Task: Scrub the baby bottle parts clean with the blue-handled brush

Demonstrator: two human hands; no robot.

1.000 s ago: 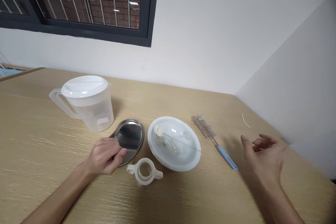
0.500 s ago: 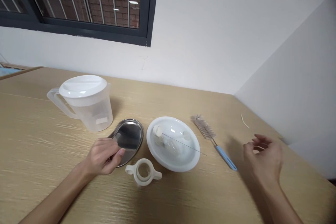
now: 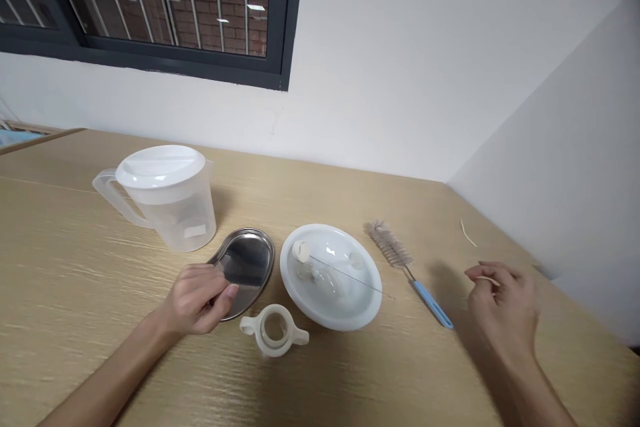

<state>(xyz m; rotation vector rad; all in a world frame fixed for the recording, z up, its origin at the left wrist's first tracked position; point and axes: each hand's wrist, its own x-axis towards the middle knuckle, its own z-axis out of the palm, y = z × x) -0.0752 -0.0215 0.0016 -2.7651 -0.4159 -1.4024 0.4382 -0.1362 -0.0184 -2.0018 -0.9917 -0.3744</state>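
Observation:
My left hand (image 3: 200, 298) is curled closed, its thumb against the bent forefinger. It overlaps the left end of a kidney-shaped steel tray (image 3: 247, 263); whether it touches the tray is unclear. Close by stands a cream bottle collar with two handles (image 3: 275, 348). A white bowl (image 3: 357, 320) holds translucent feeding-bottle parts, among them a white ring (image 3: 301, 251), and a thin wire brush (image 3: 353, 275) lies across its rim. My right hand (image 3: 505, 310) hovers over the table at the right, fingers loosely bent and slightly apart from the thumb, with nothing visible in it. Nearest it lies a blue-handled bottle brush (image 3: 431, 303).
A translucent pitcher (image 3: 177, 217) with a white lid stands at the back left of the wooden table (image 3: 310, 180). A thin pale strip (image 3: 467, 233) lies toward the right edge. Behind rise a white wall (image 3: 390, 80) and a barred window (image 3: 210, 7).
The fingers of my right hand have drawn nearer to its thumb, narrowing the gap. My left hand and the objects stay put; the view has shifted very slightly.

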